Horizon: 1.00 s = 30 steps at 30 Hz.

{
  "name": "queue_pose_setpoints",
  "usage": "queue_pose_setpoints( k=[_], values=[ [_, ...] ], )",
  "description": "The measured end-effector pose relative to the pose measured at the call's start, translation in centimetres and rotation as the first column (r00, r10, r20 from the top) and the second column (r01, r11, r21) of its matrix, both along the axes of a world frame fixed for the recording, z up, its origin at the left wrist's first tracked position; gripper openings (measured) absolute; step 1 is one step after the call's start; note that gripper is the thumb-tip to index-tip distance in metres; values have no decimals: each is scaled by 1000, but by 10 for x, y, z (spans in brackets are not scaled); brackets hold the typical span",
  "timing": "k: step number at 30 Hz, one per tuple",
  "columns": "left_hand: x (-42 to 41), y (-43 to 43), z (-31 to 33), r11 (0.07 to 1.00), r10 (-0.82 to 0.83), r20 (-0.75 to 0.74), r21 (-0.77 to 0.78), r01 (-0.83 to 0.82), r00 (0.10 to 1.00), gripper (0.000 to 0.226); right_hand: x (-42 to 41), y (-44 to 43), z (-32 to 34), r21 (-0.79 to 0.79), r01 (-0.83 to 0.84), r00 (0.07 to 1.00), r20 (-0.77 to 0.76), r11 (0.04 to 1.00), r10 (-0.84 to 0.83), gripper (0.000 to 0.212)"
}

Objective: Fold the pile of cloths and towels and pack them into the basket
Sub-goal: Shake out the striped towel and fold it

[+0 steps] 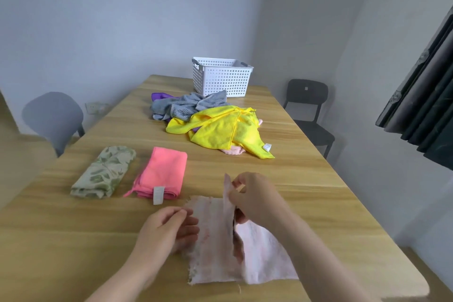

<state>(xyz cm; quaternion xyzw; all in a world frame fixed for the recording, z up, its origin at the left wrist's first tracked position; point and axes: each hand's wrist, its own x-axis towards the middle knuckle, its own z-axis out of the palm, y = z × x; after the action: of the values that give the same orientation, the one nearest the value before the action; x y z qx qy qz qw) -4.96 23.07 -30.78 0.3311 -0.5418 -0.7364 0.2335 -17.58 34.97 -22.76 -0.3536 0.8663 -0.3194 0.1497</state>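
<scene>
Wooden surface (306, 179) fills the frame. Bottom centre, a pale pink cloth (215, 252) lies mid-fold: right hand (255, 196) fingers pinch its raised crease, left hand (169, 228) pinches the left edge. Next move is probably laying that flap flat. Basket (220, 78) waits top centre behind the unfolded pile (220, 130).

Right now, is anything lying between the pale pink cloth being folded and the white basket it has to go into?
Yes. The crumpled yellow cloth and grey towel lie on the table between the pale pink cloth and the basket. They sit low, so lifting over them probably works.
</scene>
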Motion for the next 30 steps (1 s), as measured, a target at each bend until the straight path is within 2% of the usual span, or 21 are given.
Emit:
queue_pose_setpoints(
  k=[4, 6, 8, 10, 12, 14, 16, 18, 21, 24, 27, 30],
  values=[
    [3, -2, -2, 993, -20, 8, 113, 19, 1000, 23, 12, -18, -23, 4, -16, 1000, 22, 1000, 16, 36],
    [1, -3, -4, 991, -37, 7, 126, 36, 999, 28, 12, -20, -26, -18, -24, 989, 143, 1000, 27, 26],
    [2, -4, -4, 991, -76, 25, 115, 73, 997, 31, 11, -18, -25, -58, -20, 941, 337, 998, 38, 17],
    [1, -7, -5, 988, -139, 61, 81, 134, 988, 30, 5, -10, -23, -96, 29, 907, 421, 995, 14, 15],
    [0, -8, -6, 986, -162, 136, -14, 165, 977, 32, -6, 0, -26, -97, 104, 922, 383, 990, -60, 13],
    [-3, -10, -8, 948, -101, 253, -268, 170, 962, 44, -15, 11, -33, -74, 150, 948, 293, 986, -123, 9],
    [-8, -8, -7, 802, -51, 325, -551, 233, 944, 52, -21, 20, -42, -60, 174, 962, 222, 983, -157, 10],
    [-15, -5, -8, 704, -2, 344, -666, 245, 939, 45, -23, 27, -51, -73, 204, 971, 146, 976, -192, 14],
    [-25, -6, -15, 652, 89, 359, -726, 218, 929, 39, -26, 37, -59, -101, 223, 971, -63, 970, -230, 20],
    [-28, -7, -19, 626, 126, 342, -755, 193, 931, 42, -32, 47, -67, -85, 179, 951, -240, 980, -195, 26],
    [-27, -4, -15, 634, 115, 277, -760, 144, 954, 42, -38, 55, -76, -78, 145, 956, -245, 986, -160, 32],
    [-29, -3, -8, 739, 111, 255, -668, 92, 961, 38, -41, 60, -81, -99, 131, 967, -205, 986, -149, 38]
  ],
)
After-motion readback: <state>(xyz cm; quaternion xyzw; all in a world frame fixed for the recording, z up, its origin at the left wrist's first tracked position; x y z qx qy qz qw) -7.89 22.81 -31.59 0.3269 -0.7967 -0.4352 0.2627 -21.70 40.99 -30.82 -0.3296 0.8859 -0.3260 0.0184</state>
